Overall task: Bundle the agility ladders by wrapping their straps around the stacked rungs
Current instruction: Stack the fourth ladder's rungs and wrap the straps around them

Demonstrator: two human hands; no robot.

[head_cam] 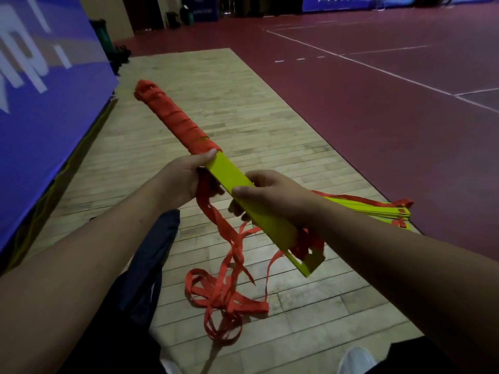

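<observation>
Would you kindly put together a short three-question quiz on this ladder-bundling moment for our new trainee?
1. True or false: the strap already covers the whole length of the rungs.
2. Which hand grips the rungs right at the edge of the wrapped part? A) left hand B) right hand C) neither
3. Fill in: the loose end of the strap hangs down and piles up on the ____ floor.

Key:
1. False; the near half is bare yellow.
2. A
3. wooden
</observation>
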